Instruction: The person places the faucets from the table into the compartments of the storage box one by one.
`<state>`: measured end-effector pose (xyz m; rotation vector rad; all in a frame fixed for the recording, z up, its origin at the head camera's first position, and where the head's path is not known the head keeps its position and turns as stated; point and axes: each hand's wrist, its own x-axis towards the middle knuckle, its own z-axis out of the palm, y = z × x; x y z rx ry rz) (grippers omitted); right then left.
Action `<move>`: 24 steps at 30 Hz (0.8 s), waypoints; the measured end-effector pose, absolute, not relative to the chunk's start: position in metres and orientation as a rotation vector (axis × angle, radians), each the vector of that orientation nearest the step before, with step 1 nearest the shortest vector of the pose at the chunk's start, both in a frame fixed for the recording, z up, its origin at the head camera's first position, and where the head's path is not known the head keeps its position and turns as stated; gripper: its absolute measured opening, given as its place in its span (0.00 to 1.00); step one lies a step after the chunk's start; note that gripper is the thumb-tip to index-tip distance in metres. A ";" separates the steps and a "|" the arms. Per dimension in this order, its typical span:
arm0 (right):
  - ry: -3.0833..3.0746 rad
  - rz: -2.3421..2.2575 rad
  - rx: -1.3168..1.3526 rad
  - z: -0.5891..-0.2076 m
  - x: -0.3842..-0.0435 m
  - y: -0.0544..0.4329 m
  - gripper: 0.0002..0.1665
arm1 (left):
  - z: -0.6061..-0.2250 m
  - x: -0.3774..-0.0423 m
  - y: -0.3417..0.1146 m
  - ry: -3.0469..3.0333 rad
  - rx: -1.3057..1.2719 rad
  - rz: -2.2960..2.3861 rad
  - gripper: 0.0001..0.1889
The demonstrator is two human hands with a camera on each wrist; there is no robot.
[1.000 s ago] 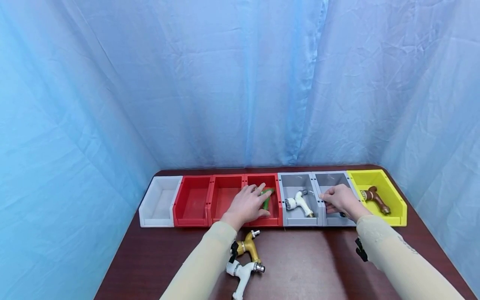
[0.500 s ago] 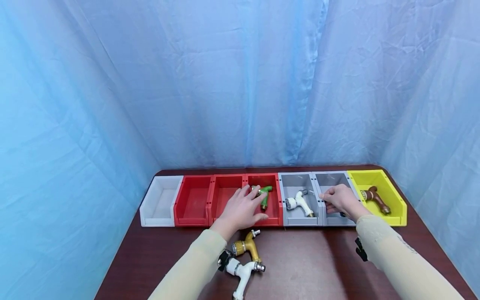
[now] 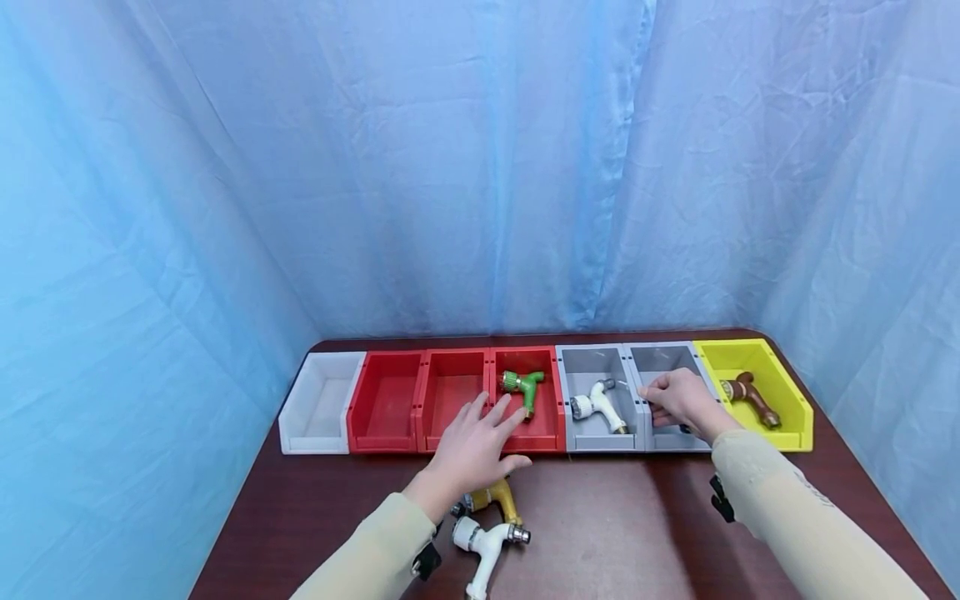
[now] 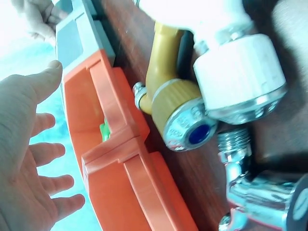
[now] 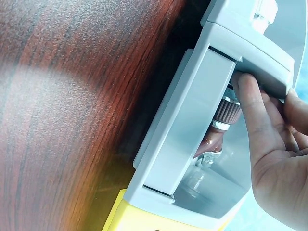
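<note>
My left hand hovers with fingers spread over the front of the red bins, holding nothing. A green tap lies in the rightmost red bin, beyond its fingertips. Below the hand on the table are a gold tap, partly covered, and a white tap. The left wrist view adds a chrome tap. My right hand pinches the left wall of the second grey bin between thumb and fingers. Inside that bin lies a brown tap, mostly hidden by the hand in the head view.
A white bin ends the row on the left, beside more red bins. The first grey bin holds a white tap. A yellow bin at the right holds another brown tap. Blue curtains hang behind.
My left hand has drawn back from the green tap, toward the front and left, uncovering it in the red bin. My right hand has stayed at the grey bin wall.
</note>
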<state>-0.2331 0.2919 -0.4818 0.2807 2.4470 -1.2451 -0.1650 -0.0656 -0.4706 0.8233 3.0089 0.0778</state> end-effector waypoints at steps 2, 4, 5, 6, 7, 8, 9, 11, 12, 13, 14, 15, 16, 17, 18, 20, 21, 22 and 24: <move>2.451 -1.244 0.272 -0.481 -0.232 0.292 0.19 | -0.471 -0.159 -0.066 2.998 0.832 0.082 0.42; 2.450 -1.247 0.278 -0.481 -0.232 0.292 0.19 | -0.472 -0.154 -0.067 2.984 0.844 0.079 0.42; 2.450 -1.247 0.279 -0.480 -0.232 0.292 0.19 | -0.473 -0.152 -0.067 2.974 0.850 0.078 0.42; 2.449 -1.249 0.281 -0.480 -0.232 0.291 0.19 | -0.474 -0.150 -0.067 2.965 0.858 0.076 0.42; 2.448 -1.248 0.282 -0.480 -0.232 0.291 0.19 | -0.475 -0.148 -0.068 2.952 0.861 0.084 0.42; 2.447 -1.249 0.285 -0.480 -0.232 0.292 0.18 | -0.476 -0.146 -0.068 2.942 0.858 0.091 0.42; 2.445 -1.250 0.288 -0.480 -0.232 0.292 0.18 | -0.478 -0.145 -0.069 2.934 0.857 0.092 0.42; 2.449 -1.247 0.282 -0.480 -0.232 0.292 0.18 | -0.480 -0.142 -0.070 2.921 0.851 0.087 0.41; 2.449 -1.248 0.279 -0.481 -0.232 0.292 0.19 | -0.482 -0.140 -0.071 2.915 0.847 0.085 0.41; 2.450 -1.248 0.274 -0.481 -0.232 0.292 0.19 | -0.484 -0.139 -0.072 2.907 0.842 0.085 0.41; 2.449 -1.250 0.271 -0.481 -0.232 0.292 0.19 | -0.485 -0.138 -0.072 2.901 0.840 0.082 0.40; 2.449 -1.252 0.266 -0.481 -0.232 0.292 0.19 | -0.487 -0.137 -0.073 2.895 0.840 0.081 0.40; 2.450 -1.251 0.261 -0.481 -0.231 0.292 0.19 | -0.488 -0.136 -0.074 2.889 0.840 0.083 0.39; 2.450 -1.252 0.257 -0.482 -0.231 0.292 0.20 | -0.489 -0.135 -0.075 2.881 0.840 0.092 0.38; 2.449 -1.255 0.257 -0.482 -0.231 0.292 0.20 | -0.490 -0.134 -0.076 2.876 0.844 0.098 0.38; 2.452 -1.252 0.256 -0.482 -0.231 0.292 0.20 | -0.493 -0.132 -0.077 2.873 0.857 0.101 0.37; 2.455 -1.249 0.255 -0.482 -0.231 0.292 0.20 | -0.494 -0.131 -0.077 2.874 0.867 0.099 0.37; 2.456 -1.246 0.255 -0.482 -0.231 0.292 0.20 | -0.495 -0.131 -0.078 2.876 0.877 0.097 0.37; 2.457 -1.243 0.259 -0.482 -0.230 0.292 0.20 | -0.498 -0.129 -0.078 2.884 0.899 0.083 0.36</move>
